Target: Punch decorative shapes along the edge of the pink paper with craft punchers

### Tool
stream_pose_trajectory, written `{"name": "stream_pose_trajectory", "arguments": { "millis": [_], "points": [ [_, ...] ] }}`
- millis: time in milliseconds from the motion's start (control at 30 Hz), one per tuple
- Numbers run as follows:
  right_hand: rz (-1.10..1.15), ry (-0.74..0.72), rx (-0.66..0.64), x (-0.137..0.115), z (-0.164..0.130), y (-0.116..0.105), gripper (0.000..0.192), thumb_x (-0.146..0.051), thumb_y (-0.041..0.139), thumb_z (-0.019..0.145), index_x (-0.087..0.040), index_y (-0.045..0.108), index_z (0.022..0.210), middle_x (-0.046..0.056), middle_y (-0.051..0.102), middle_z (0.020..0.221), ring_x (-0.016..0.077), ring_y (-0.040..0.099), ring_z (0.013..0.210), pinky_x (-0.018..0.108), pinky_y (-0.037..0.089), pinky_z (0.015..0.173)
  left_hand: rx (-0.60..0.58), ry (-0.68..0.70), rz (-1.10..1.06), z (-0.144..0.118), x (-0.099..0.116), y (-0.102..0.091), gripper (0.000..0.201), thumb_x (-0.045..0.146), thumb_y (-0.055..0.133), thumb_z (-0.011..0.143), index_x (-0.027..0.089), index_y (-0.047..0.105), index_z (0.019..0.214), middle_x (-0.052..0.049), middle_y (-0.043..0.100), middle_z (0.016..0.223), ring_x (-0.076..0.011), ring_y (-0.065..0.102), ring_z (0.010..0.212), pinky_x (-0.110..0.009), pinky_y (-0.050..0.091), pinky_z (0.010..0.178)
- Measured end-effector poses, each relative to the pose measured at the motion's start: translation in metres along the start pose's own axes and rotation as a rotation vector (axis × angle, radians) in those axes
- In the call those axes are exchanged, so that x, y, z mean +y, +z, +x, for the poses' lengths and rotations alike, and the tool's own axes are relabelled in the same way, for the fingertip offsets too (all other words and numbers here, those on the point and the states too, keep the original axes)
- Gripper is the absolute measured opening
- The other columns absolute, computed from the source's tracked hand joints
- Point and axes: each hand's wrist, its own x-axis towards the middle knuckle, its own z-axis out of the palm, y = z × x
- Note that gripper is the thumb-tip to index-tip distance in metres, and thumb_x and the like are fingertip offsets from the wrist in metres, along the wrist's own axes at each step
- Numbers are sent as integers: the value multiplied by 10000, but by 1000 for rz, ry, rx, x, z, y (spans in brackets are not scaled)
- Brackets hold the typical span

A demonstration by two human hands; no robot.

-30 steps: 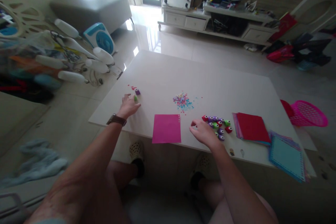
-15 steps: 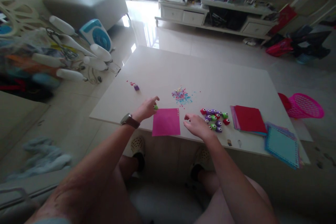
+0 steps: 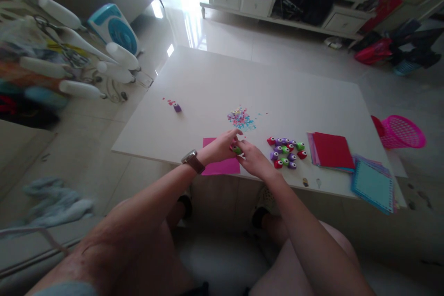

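Head view: left hand [image 3: 222, 147] and right hand [image 3: 255, 159] meet over the pink sheet [image 3: 222, 165] at the near edge of the table [image 3: 215, 78], both sets of fingers pinched shut on one small green punch [image 3: 237, 150]. It looks light, hard and smooth plastic, likely to slip, best pinched across its sides. More punches [image 3: 286, 151] lie just right, confetti [image 3: 241, 119] beyond, a purple punch [image 3: 177, 107] well left.

Punches in cluster [image 3: 286, 151]: about ten, exact count unclear. Purple punch set apart [image 3: 177, 107]: one. Green punch between both hands [image 3: 237, 150]: one. Pink sheet [image 3: 218, 165]: one. Paper stacks: two, red-topped [image 3: 332, 150] and blue-topped [image 3: 373, 186]. Confetti pile [image 3: 240, 119]: one.
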Motion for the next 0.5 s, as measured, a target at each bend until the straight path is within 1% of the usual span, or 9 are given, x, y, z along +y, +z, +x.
{"name": "stream_pose_trajectory", "arguments": {
  "millis": [100,167,200,267,333,367,433,500],
  "points": [
    [-50,-9,11,-3,-4,-1,413,-70,622,988,-192,684,1378,137,710,1340,257,673,1216,347,502,1059,-34,-10,-64,-4,3,-3,659,61,751,762,174,527,1371,-102,708,1179,-146,718,861,-275,596,740],
    [-105,10,6,-4,-8,-2,389,-84,618,996,-191,680,1366,136,722,1329,256,676,1207,338,499,1040,-58,3,-37,-8,8,-7,585,115,748,785,168,555,1334,-110,714,1182,-161,729,899,-285,606,765],
    [-138,24,1,-4,-11,-3,386,-87,615,996,-194,678,1362,134,728,1325,256,678,1197,334,498,1029,-61,13,20,-10,12,-9,521,145,740,799,164,583,1296,-118,715,1189,-172,730,925,-296,609,786],
    [-201,52,-13,-5,-17,-5,369,-82,605,987,-205,684,1326,127,740,1306,255,686,1168,328,495,1001,-61,23,220,-14,20,-13,345,213,711,843,162,649,1179,-119,725,1160,-199,720,949,-326,598,827],
    [-250,71,-26,-5,-22,-6,349,-74,593,974,-214,693,1277,121,749,1283,255,694,1133,322,492,968,-102,-3,432,-17,26,-17,167,298,632,944,171,699,1030,-101,746,1042,-216,708,909,-345,570,840],
    [-268,78,-32,-5,-24,-7,337,-75,590,970,-217,695,1257,118,751,1275,255,697,1120,319,489,954,-129,-24,510,-18,28,-17,218,328,559,1007,177,711,966,-94,751,983,-219,705,879,-347,553,835],
    [-295,85,-42,-5,-26,-7,322,-80,587,967,-222,695,1235,113,755,1266,253,700,1111,313,483,935,-160,-67,600,-18,30,-17,424,343,403,1102,183,729,882,-88,761,910,-213,702,828,-338,525,811],
    [-313,85,-55,-4,-26,-7,330,-81,587,966,-227,694,1242,109,758,1261,254,700,1118,309,477,926,-157,-57,637,-17,28,-15,519,325,335,1137,179,753,866,-93,771,884,-206,706,802,-326,510,786]
  ]
}}
